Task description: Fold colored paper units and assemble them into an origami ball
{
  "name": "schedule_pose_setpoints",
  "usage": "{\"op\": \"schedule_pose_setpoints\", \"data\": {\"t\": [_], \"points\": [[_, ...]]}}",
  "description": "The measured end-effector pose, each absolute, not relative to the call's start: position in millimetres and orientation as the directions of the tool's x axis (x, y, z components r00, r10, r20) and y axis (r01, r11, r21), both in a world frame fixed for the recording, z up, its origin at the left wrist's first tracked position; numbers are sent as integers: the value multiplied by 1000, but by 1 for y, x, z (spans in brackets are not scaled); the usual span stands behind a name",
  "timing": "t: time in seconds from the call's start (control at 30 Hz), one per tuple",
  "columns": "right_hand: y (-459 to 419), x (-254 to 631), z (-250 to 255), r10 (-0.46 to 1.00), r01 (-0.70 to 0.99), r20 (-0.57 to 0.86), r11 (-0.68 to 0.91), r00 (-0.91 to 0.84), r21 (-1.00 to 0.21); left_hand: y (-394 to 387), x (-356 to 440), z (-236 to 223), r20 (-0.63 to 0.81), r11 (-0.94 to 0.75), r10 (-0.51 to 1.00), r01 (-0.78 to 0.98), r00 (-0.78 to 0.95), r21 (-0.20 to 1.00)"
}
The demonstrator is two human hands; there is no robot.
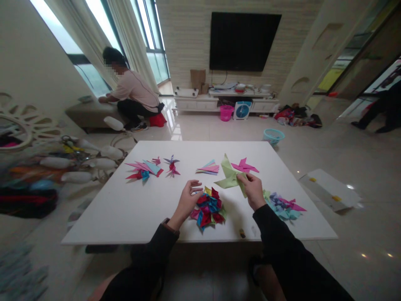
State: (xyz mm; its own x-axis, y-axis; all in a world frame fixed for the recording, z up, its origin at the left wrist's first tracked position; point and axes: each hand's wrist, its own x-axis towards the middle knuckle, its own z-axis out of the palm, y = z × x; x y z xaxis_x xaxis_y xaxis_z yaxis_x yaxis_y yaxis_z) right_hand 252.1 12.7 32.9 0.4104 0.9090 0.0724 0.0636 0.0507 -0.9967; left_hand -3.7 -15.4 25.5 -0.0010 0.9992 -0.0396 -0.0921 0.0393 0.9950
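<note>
Between the thumb and fingers of my right hand (253,190) is a light green folded paper pinwheel (230,177), raised above the table. My left hand (190,195) is empty, fingers apart, just beside a heap of shiny coloured folded papers (208,209). Behind the green pinwheel lies a pink paper pinwheel (244,166). Flat folded paper pieces (208,168) in pink and blue sit left of it. Blue, purple and pink folded papers (283,207) are piled near my right forearm.
More folded papers (144,169) lie at the far left of the white table (125,217). A small dark object (242,233) rests near its front edge. Beyond stand a blue basket (273,136) and a crouching person (134,90). A white box (330,190) is on the floor at right.
</note>
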Motion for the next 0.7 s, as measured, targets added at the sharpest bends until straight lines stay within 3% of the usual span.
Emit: {"op": "schedule_pose_setpoints", "data": {"t": [0.2, 0.47, 0.7], "points": [[78, 309, 28, 812, 22, 4, -11, 584, -1000, -11, -14, 23, -69, 69, 997, -40, -23, 997], [149, 366, 34, 727, 98, -3, -97, 687, -990, -8, -29, 28, -71, 70, 995, -16, -66, 997], [182, 381, -19, 726, 136, -38, -179, 686, -974, -2, -39, 29, -78, 78, 993, -6, -92, 997]]}}
